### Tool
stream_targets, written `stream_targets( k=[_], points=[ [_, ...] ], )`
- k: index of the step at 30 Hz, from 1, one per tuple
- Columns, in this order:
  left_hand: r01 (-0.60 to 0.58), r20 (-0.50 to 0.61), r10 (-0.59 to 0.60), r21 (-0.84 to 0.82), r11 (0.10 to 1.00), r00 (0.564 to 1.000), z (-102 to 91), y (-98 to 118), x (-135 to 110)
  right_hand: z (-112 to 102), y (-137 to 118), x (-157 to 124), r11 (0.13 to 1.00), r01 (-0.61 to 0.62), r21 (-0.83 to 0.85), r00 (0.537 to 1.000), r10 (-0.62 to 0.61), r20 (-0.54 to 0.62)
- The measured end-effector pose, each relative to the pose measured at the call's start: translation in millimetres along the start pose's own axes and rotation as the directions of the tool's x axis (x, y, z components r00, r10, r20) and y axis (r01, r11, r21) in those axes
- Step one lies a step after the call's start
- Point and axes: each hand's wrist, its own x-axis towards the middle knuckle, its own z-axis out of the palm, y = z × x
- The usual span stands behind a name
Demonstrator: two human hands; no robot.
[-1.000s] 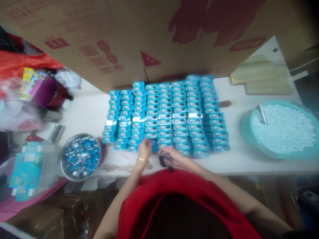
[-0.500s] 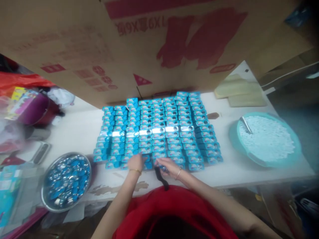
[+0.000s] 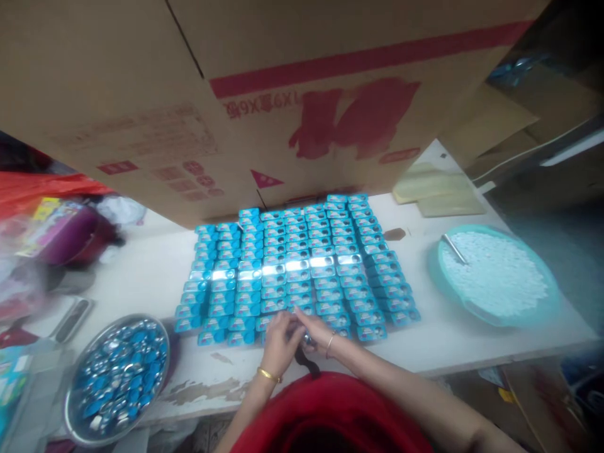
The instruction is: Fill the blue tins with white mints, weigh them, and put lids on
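Note:
Rows of small blue tins (image 3: 302,264) cover the middle of a white table (image 3: 453,346). At the near edge of the rows my left hand (image 3: 279,343) and my right hand (image 3: 315,330) meet, fingers pinched together around a small shiny item that I cannot make out. Each wrist carries a thin bracelet. A dark strap (image 3: 304,363) hangs just below the hands, over my red top.
A metal bowl (image 3: 85,421) of blue and silver tin parts sits at the near left. A teal basin (image 3: 495,277) of small white pieces with a metal scoop (image 3: 453,248) stands at the right. A big cardboard box (image 3: 264,94) looms behind the rows. Bags and clutter lie far left.
My left hand has left the front row of tins and joined my right hand at the table's near edge. The camera has tilted up, showing more of the box.

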Motion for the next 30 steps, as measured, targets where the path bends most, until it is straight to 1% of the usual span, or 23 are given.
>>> stream_targets(
  k=[3,6,9,11,13,15,17,19,21,22,24,27,28,30],
  points=[
    [-0.025,0.027,0.026,-0.04,0.999,0.999,-1.3,-6,4,-3,-2,-3,0.999,-0.04,0.01,0.999,0.04,0.024],
    [-0.01,-0.013,0.009,-0.051,0.999,1.0,-1.0,-12,8,-4,-3,-5,0.997,-0.068,0.022,0.997,0.067,0.043],
    [0.049,-0.054,-0.052,-0.058,0.997,0.997,2.5,-15,8,-3,-1,-6,1.0,-0.027,0.013,1.0,0.027,0.014],
    [0.082,-0.039,-0.085,-0.086,0.993,0.996,6.3,-17,7,-3,0,-6,1.0,0.0,-0.003,1.0,0.0,0.004],
    [0.115,-0.007,-0.118,-0.161,0.98,0.993,10.3,-19,7,-3,1,-5,1.0,0.015,-0.011,1.0,-0.015,0.015],
    [0.156,0.011,-0.159,-0.263,0.952,0.987,13.1,-23,8,-4,3,-4,1.0,-0.005,-0.001,1.0,0.005,0.015],
    [0.204,-0.025,-0.226,-0.341,0.918,0.974,13.1,-31,13,-7,4,-4,0.997,-0.053,0.047,0.999,0.053,0.002],
    [0.264,-0.113,-0.323,-0.359,0.895,0.94,9.5,-41,19,-12,5,-4,0.987,-0.085,0.134,0.996,0.083,0.025],
    [0.349,-0.184,-0.41,-0.293,0.89,0.893,3.2,-51,27,-19,7,-6,0.971,-0.085,0.224,0.994,0.067,0.088],
    [0.385,-0.197,-0.434,-0.243,0.89,0.879,-0.3,-55,31,-23,7,-6,0.963,-0.076,0.257,0.992,0.047,0.116],
    [0.429,-0.18,-0.442,-0.11,0.897,0.879,-6.7,-59,39,-29,9,-8,0.957,-0.046,0.286,0.991,0.009,0.131],
    [0.43,-0.112,-0.418,0.127,0.894,0.901,-12.5,-55,53,-34,11,-8,0.963,0.023,0.268,0.996,-0.046,0.081],
    [0.431,-0.082,-0.424,0.218,0.875,0.902,-13.4,-52,58,-35,12,-7,0.964,0.042,0.261,0.996,-0.062,0.069],
    [0.434,-0.023,-0.458,0.364,0.824,0.889,-14.5,-46,67,-35,11,-4,0.964,0.056,0.259,0.995,-0.074,0.061]
  ],
)
